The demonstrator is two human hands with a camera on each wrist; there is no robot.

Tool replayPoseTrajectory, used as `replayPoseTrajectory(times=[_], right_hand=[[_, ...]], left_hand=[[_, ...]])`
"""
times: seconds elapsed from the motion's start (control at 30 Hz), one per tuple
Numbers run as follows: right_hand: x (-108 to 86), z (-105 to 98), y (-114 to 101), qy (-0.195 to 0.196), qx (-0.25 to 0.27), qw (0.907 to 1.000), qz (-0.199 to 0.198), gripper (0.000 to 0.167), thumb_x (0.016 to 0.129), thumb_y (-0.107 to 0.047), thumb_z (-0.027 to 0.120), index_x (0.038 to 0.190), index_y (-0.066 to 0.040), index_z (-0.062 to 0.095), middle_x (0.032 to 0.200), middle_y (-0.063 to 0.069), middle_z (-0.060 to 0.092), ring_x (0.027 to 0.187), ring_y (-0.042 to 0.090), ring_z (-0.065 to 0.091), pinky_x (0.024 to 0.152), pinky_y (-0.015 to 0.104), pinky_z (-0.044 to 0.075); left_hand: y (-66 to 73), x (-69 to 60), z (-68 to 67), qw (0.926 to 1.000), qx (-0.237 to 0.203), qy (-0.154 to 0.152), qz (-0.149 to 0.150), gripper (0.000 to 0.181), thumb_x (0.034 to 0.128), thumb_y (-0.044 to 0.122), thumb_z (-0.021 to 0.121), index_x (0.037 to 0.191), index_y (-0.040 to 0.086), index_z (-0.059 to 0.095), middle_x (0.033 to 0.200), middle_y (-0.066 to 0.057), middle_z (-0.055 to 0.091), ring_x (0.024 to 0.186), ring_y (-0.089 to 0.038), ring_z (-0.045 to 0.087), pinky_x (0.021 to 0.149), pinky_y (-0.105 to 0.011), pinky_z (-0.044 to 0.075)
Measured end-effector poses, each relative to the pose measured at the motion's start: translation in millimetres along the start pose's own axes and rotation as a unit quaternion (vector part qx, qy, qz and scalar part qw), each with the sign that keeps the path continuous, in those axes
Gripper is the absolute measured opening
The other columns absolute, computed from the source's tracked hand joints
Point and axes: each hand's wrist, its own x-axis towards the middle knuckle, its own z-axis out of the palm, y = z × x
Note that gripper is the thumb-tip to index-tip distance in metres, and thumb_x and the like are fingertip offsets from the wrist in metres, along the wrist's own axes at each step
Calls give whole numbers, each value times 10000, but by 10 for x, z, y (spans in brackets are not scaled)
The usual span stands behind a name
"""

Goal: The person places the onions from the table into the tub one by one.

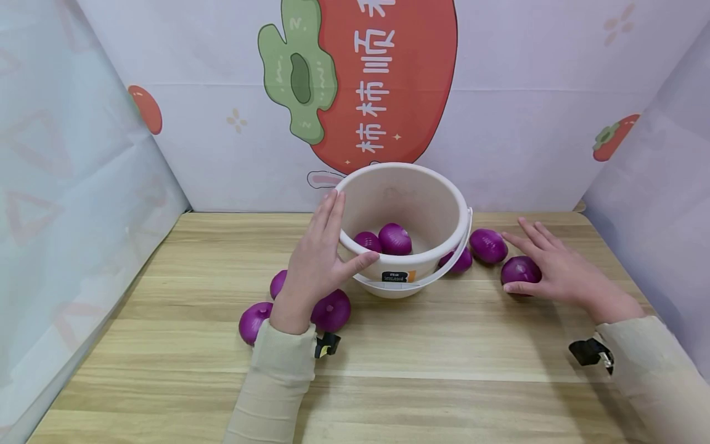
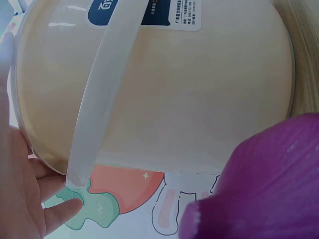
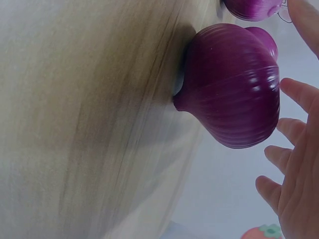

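A white bucket (image 1: 396, 274) stands upright at the back middle, with two purple onions (image 1: 395, 239) inside. My left hand (image 1: 316, 262) rests against the bucket's left side and rim, fingers extended and thumb along the front rim. On the right, my right hand (image 1: 560, 271) is spread beside a purple onion (image 1: 520, 273). Its fingers reach past the onion's far side and the thumb lies at the near side. In the right wrist view that onion (image 3: 232, 87) sits on the table, with the fingers straight and not wrapped around it.
Two more onions lie between bucket and right hand, one (image 1: 488, 246) near the back edge. Around my left wrist sit several onions (image 1: 331, 310), partly covered by it. The bucket's handle (image 1: 438, 274) hangs down in front. A printed cloth wall (image 1: 527, 142) borders the wooden table (image 1: 432, 394).
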Motion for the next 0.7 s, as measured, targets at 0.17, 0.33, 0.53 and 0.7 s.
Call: replayPoseTrajectory(times=[0.17,0.33,0.53,0.7], right_hand=[[8,19,23,-78,40,10000,20,983,784,-564,775,1563,-204,295,1668,204,55,1506,508,65,1007,821,243],[5,28,31,-133,62,9999,61,958,788,-572,768,1541,-169,335,1637,255,148,1471,553,145,1018,813,247],[4,44,41,-191,155,9996,99,949,787,-572,769,1532,-159,350,1629,255,178,1456,558,186,1005,818,261],[12,69,54,-230,237,9994,139,965,780,-573,776,1536,-156,346,1618,262,204,1445,563,206,1018,808,261]], left_hand=[[1,2,1,10000,2,6,1,1121,787,906,300,1607,157,147,1678,-48,162,1554,-231,165,1115,-550,398],[5,0,6,10000,-4,21,10,1105,800,887,343,1606,154,154,1678,-48,164,1553,-232,169,1112,-551,402],[3,-5,16,10000,-10,19,2,1114,789,904,307,1608,167,139,1678,-46,161,1553,-231,167,1111,-552,402],[-4,-6,23,10000,1,29,15,1097,797,897,313,1610,186,119,1679,-42,159,1553,-228,165,1106,-551,408]])
